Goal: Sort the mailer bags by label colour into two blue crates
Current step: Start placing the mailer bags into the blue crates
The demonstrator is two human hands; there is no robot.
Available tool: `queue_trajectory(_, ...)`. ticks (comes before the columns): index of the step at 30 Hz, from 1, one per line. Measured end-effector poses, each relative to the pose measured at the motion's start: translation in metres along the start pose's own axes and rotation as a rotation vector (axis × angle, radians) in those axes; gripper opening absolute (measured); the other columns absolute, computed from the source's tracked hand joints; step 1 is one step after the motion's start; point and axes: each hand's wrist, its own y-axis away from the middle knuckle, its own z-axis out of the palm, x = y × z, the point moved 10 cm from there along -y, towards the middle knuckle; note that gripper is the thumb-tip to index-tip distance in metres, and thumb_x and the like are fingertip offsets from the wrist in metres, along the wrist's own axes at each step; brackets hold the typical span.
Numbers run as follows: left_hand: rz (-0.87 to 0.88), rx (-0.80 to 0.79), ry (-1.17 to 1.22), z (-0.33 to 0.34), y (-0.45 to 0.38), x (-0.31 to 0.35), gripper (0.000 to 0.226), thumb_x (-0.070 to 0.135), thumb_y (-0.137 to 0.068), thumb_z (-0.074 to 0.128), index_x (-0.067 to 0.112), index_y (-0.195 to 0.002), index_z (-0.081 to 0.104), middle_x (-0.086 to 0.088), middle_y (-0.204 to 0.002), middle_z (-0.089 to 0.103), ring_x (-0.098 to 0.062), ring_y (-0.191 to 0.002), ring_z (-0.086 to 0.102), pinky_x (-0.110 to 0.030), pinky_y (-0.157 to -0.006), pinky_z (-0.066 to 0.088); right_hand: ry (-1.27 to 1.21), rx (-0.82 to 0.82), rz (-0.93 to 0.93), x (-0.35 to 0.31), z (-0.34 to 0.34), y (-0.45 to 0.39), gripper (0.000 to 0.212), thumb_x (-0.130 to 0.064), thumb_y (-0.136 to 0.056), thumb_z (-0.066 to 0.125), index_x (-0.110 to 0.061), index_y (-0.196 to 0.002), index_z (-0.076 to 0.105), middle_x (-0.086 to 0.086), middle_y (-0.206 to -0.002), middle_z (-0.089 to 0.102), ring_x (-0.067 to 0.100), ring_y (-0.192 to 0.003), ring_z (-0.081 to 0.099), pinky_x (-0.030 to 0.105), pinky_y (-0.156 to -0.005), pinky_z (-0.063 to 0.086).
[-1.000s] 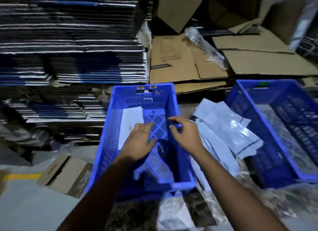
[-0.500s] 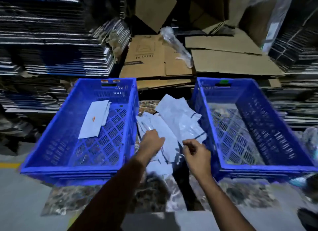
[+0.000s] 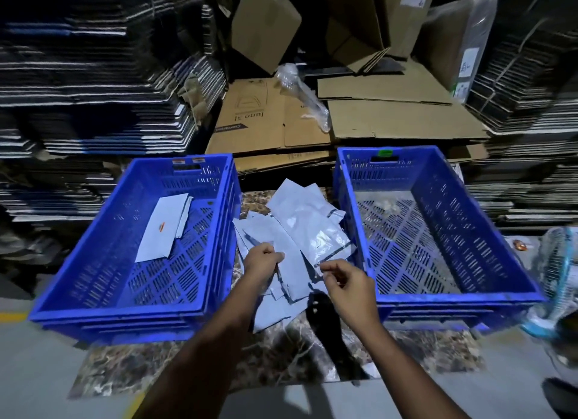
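Left hand [image 3: 261, 264]: fingers curled, pinching a mailer on the pile [image 3: 294, 237] between the crates.
Right hand [image 3: 345, 285]: loosely curled, empty, just above the pile.
Risk: slippery bags may lift together, or dim light may hide the label colour, sending one to the wrong crate: left crate [image 3: 93, 281] or right crate [image 3: 488, 281].

1. A grey floor [image 3: 37, 371] is seen across the bottom, with a yellow line [image 3: 11, 317] painted at 9 o'clock.
2. A dark marbled sheet [image 3: 281, 350] is laid flat on the floor at the centre.
3. The left blue crate [image 3: 93, 293] is set at 9 o'clock, partly on the sheet; two mailer bags [image 3: 162, 231] are held inside it.
4. The right blue crate [image 3: 438, 296] is set at 3 o'clock.
5. A loose pile of mailer bags [image 3: 300, 218] is spread on the sheet between the crates.
6. Flattened cardboard [image 3: 391, 121] is stacked at 12 o'clock behind them.
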Motion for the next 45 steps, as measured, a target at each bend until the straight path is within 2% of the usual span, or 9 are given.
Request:
queue_trajectory(7,0.309,-0.211,0.359,-0.042,0.042,0.044,0.038,0.007,-0.091,0.065,0.018,-0.065,0.039,0.001,-0.054,0.034,-0.018,-0.057,0.033,-0.029,-0.057,0.029,-0.093,-0.131,-0.027,-0.035,0.034,-0.018,0.03,-0.034,-0.094,0.064,-0.026,-0.123,0.06,-0.022,-0.112,0.063,-0.004,-0.104,0.06,0.029,-0.082,0.053)
queue_trajectory(11,0.4,-0.171,0.45,-0.074,0.059,0.063,0.032,0.004,-0.088,0.068,0.017,-0.067,0.048,0.006,-0.05,0.046,-0.013,-0.052,0.041,-0.025,-0.054,0.037,-0.158,-0.186,-0.103,-0.065,0.062,-0.021,0.042,-0.047,-0.089,0.066,-0.016,-0.115,0.056,0.009,-0.101,0.064,0.023,-0.093,0.063,0.047,-0.077,0.052)
queue_trajectory(15,0.406,-0.095,0.504,-0.103,0.059,0.057,0.019,0.005,-0.083,0.074,0.011,-0.084,0.056,0.002,-0.065,0.059,-0.017,-0.064,0.057,-0.03,-0.065,0.051,-0.237,-0.209,-0.207,-0.09,0.075,-0.015,0.013,-0.024,-0.093,0.068,-0.025,-0.104,0.061,-0.013,-0.087,0.065,0.008,-0.083,0.061,0.025,-0.072,0.048)
queue_trajectory(18,0.271,-0.052,0.597,-0.112,0.054,0.039,0.008,0.012,-0.091,0.067,0.014,-0.093,0.06,-0.001,-0.079,0.065,-0.013,-0.071,0.063,-0.028,-0.069,0.051,-0.209,-0.145,-0.262,-0.095,0.07,-0.017,0.031,-0.013,-0.089,0.072,-0.04,-0.103,0.065,-0.017,-0.11,0.064,0.01,-0.109,0.061,0.036,-0.088,0.052)
queue_trajectory(22,-0.025,-0.318,0.733,-0.084,0.06,0.014,0.032,0.04,-0.096,0.055,0.011,-0.106,0.063,-0.006,-0.088,0.072,-0.017,-0.075,0.07,-0.042,-0.08,0.053,-0.236,-0.118,-0.302,-0.102,0.062,-0.019,0.013,-0.009,-0.083,0.077,-0.021,-0.078,0.078,-0.011,-0.144,0.043,-0.001,-0.133,0.04,0.036,-0.105,0.041)
queue_trajectory(26,0.071,-0.535,0.821,-0.069,0.074,0.034,0.05,0.025,-0.093,0.062,0.01,-0.139,0.047,-0.02,-0.132,0.06,-0.039,-0.122,0.057,-0.055,-0.098,0.049,-0.312,-0.195,-0.395,-0.109,0.066,-0.015,0.051,0.007,-0.091,0.062,-0.03,-0.06,0.077,-0.007,-0.148,0.039,0.01,-0.14,0.035,0.042,-0.11,0.037)
queue_trajectory(32,0.367,-0.272,0.666,-0.101,0.077,0.062,0.063,-0.012,-0.087,0.06,0.026,-0.132,0.038,-0.023,-0.111,0.069,-0.037,-0.097,0.068,-0.046,-0.079,0.055,-0.528,-0.293,-0.177,-0.094,0.064,-0.005,0.015,-0.015,-0.083,0.069,-0.023,-0.087,0.081,0.0,-0.129,0.064,0.011,-0.124,0.057,0.038,-0.101,0.048)
queue_trajectory(36,0.468,-0.158,0.656,-0.117,0.082,0.071,0.064,-0.011,-0.089,0.06,0.034,-0.129,0.038,-0.02,-0.104,0.072,-0.033,-0.093,0.07,-0.044,-0.085,0.056,-0.73,-0.447,0.111,-0.091,0.076,0.006,0.035,-0.033,-0.091,0.058,-0.004,-0.094,0.077,0.002,-0.121,0.07,0.016,-0.104,0.068,0.035,-0.085,0.053)
queue_trajectory(45,0.462,-0.104,0.475,-0.117,0.082,0.066,0.018,0.007,-0.098,0.053,0.017,-0.107,0.065,0.007,-0.116,0.068,-0.016,-0.11,0.063,-0.041,-0.095,0.05,-0.392,-0.531,-0.089,-0.097,0.078,0.005,0.067,-0.016,-0.072,0.083,-0.028,-0.133,0.06,-0.023,-0.14,0.053,-0.009,-0.133,0.041,0.026,-0.1,0.049)
